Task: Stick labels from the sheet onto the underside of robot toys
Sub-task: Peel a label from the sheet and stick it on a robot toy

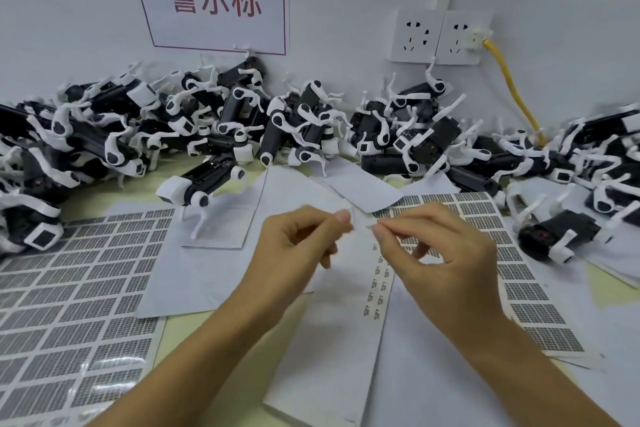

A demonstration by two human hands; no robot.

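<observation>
While above the label sheet (349,305) | both hands pinch one small label (362,222) | left hand (304,239), right hand (440,250)

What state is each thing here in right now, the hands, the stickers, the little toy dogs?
Left hand: pinching a small white label.
Right hand: pinching the same label.
Label strip: flat under the hands, partly used.
Label sheet: flat, full of labels.
Single robot toy: standing apart, upright.
Toy pile: heaped against the wall.
Yellow cable: plugged into the socket.
</observation>
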